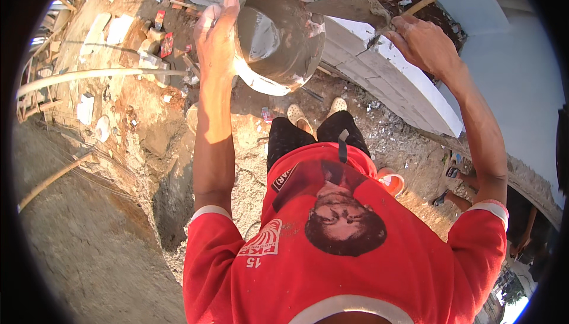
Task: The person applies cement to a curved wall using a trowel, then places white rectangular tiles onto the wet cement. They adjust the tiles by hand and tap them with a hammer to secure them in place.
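My left hand [217, 36] grips the left side of a white bucket [265, 84], thumb up at its rim. Wet grey mortar [264, 33] lies inside and coats the walls. My right hand [424, 42] is closed on a mortar-smeared trowel [349, 8]; its handle is mostly hidden by the fingers. The trowel's blade reaches left to the bucket's right rim. Below the blade and my right hand runs a low wall of white blocks [379, 75], with grey mortar smears on its top edge near the fingers.
A wooden stick [427, 2] shows beyond my right hand. An orange-rimmed container [391, 182] stands on the ground by my legs. Another person's sandalled feet [444, 196] are at the right. Bamboo poles [101, 74], rubble and block pieces lie left. A pale wall [510, 81] rises right.
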A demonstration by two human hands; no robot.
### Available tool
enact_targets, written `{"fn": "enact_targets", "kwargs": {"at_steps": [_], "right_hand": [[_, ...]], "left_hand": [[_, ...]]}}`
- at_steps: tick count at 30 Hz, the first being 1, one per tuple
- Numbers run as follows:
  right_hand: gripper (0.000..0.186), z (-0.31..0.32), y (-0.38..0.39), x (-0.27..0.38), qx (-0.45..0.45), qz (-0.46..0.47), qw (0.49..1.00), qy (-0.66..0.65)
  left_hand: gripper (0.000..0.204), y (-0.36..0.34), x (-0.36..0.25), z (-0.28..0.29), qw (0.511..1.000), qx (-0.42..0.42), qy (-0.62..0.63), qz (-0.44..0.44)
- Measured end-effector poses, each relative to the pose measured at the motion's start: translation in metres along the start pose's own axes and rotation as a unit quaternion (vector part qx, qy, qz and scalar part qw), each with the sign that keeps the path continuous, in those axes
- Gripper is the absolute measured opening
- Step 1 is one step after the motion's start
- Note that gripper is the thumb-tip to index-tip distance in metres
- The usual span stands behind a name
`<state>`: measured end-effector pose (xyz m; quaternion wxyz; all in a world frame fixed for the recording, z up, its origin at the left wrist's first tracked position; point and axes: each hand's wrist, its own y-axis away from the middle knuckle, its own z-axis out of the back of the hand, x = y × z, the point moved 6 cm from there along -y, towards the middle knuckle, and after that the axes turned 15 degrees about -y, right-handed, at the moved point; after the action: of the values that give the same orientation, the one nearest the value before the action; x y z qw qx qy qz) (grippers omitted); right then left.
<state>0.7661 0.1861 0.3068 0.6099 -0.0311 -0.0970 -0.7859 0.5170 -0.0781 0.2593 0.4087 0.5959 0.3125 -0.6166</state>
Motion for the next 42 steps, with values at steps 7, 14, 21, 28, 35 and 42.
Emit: {"fn": "enact_targets", "kwargs": {"at_steps": [7,14,21,28,35,42], "right_hand": [[0.033,-0.006,-0.033,0.035,0.136,-0.032,0.990,-0.001],[0.036,-0.016,-0.032,0.025,0.101,0.044,0.990,-0.083],[0.041,-0.013,-0.046,-0.050,0.003,0.141,0.967,-0.214],[0.043,-0.040,-0.005,-0.044,0.144,0.037,0.947,-0.284],[0.052,-0.047,0.003,-0.026,0.106,0.020,0.933,-0.344],[0.047,-0.053,-0.004,-0.068,0.126,-0.124,0.881,-0.439]], "left_hand": [[0.051,-0.003,-0.005,0.007,0.999,0.020,0.040,-0.002],[0.032,-0.007,0.021,0.026,0.994,0.009,0.102,0.032],[0.048,-0.019,0.030,0.052,0.984,0.019,0.146,0.105],[0.055,-0.029,0.040,0.052,0.967,0.087,0.212,0.111],[0.054,-0.040,0.054,0.055,0.973,0.102,0.190,0.079],[0.054,-0.041,0.062,0.053,0.955,0.120,0.255,0.088]]}}
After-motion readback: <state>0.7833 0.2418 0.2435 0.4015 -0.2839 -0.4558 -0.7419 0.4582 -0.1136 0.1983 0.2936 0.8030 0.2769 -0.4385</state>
